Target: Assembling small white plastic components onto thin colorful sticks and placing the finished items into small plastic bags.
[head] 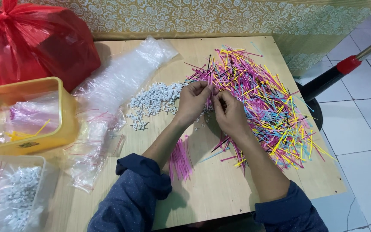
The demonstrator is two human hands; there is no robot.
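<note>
Both hands, the left hand (193, 101) and the right hand (228, 109), pinch thin pink plastic ties (212, 88); a tug could scatter the heap of small white plastic clips (155, 101) just beside them.

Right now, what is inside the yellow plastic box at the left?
The yellow box holds clear plastic bags. One bag shows pink strips, and some yellow strips lie lower down. Whatever lies beneath the bags is covered.

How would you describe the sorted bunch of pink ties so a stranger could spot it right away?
Start at the wooden table, then look near its front edge beside the left forearm. The small pink bundle lies there. Unlike the big mixed-colour heap, it is one colour, with strands lined up together.
</note>
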